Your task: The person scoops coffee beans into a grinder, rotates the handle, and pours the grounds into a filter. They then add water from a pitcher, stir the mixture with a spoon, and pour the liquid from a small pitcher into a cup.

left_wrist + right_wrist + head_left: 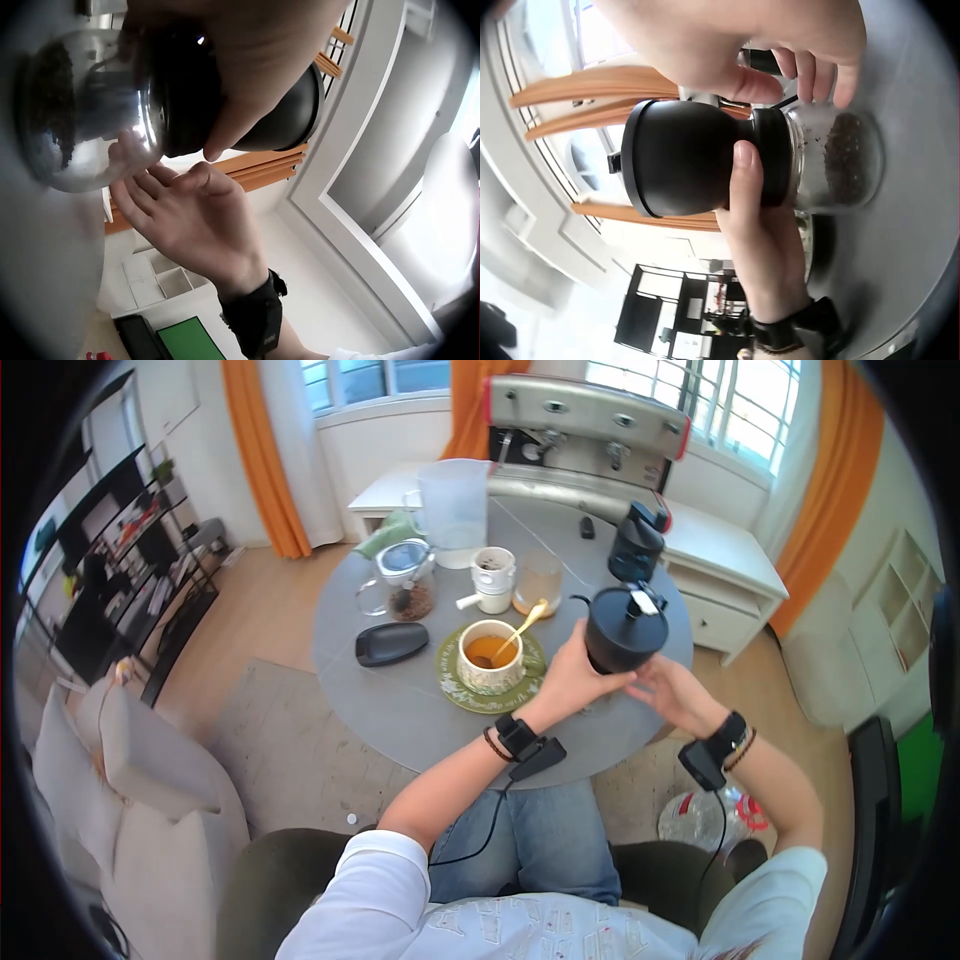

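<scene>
Writing or brand marks cannot be read on anything in these views. Held just above the round grey bench [400, 700], near its right edge, is a black coffee grinder [625, 628] with a clear glass jar at its base; ground coffee shows inside the glass in the right wrist view. The left hand [568, 678] grips the grinder's black body from the left, fingers curled round it and thumb laid along its side. The right hand [672, 690] sits just below and to the right of the grinder, palm up, fingers relaxed and spread near the jar's bottom; whether they touch it I cannot tell. Both forearms reach forward from the lap. Left of the grinder, a patterned cup [491, 656] of brown liquid stands on a green saucer [455, 685].
</scene>
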A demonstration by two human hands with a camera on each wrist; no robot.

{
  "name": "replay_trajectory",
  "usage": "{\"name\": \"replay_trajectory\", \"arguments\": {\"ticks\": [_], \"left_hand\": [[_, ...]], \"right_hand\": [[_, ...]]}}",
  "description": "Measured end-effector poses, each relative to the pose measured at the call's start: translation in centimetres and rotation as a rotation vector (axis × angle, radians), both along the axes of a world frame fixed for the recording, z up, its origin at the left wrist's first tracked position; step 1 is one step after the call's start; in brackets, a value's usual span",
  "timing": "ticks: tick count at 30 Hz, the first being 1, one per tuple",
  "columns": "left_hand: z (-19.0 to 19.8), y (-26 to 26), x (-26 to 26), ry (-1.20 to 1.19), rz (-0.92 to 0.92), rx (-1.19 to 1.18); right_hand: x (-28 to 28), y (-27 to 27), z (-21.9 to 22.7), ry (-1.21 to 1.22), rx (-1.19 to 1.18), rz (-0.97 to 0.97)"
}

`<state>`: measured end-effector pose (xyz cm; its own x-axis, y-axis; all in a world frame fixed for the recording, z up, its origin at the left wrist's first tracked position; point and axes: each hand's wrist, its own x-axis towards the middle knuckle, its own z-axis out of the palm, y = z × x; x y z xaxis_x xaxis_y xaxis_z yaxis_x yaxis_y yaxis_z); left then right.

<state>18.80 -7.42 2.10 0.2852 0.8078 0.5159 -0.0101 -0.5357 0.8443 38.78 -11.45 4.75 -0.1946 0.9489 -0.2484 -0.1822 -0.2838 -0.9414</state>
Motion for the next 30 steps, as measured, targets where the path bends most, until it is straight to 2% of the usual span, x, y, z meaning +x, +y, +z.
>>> {"name": "replay_trajectory", "arguments": {"ticks": [1, 4, 7, 9, 11, 12, 14, 16, 19, 24, 30], "left_hand": [[0.5, -0.4, -0.2, 0.011, 0.038, 0.019], [2.6, -1.2, -0.8, -0.119, -0.028, 0.01], [5.0, -1.4, -1.0, -0.222, -0.149, -0.028], [6.7, -0.9, -1.7, -0.226, -0.235, -0.069], [7.0, -0.2, -2.3, -0.205, -0.15, -0.048], [7.2, 0.1, -2.5, -0.218, -0.134, -0.04], [7.6, -0.2, -2.9, -0.283, -0.061, -0.031], [7.6, -0.2, -3.6, -0.28, -0.092, -0.064], [7.5, -0.1, -4.2, -0.272, -0.139, -0.104], [8.2, -1.0, -4.3, -0.284, -0.193, -0.289], [9.3, -2.9, -3.9, -0.285, -0.146, -0.206]], "right_hand": [[0.3, 0.2, -0.3, 0.125, -0.1, -0.033], [0.1, 0.1, -0.3, 0.264, -0.088, -0.039], [-3.1, -0.4, 0.5, 0.354, 0.14, 0.073], [-4.0, 0.4, -0.3, 0.454, 0.171, 0.079], [-6.0, 0.4, 0.0, 0.621, 0.143, 0.048], [-7.1, 0.4, 0.5, 0.611, 0.166, 0.036], [-8.7, -0.4, 1.4, 0.736, 0.073, 0.059], [-10.3, -0.9, 1.7, 0.791, 0.02, 0.03], [-9.9, -0.7, -0.6, 0.966, -0.023, 0.187], [-11.9, -2.2, -0.3, 0.93, 0.039, -0.052], [-13.6, -4.1, 1.5, 0.89, 0.144, -0.282]]}}
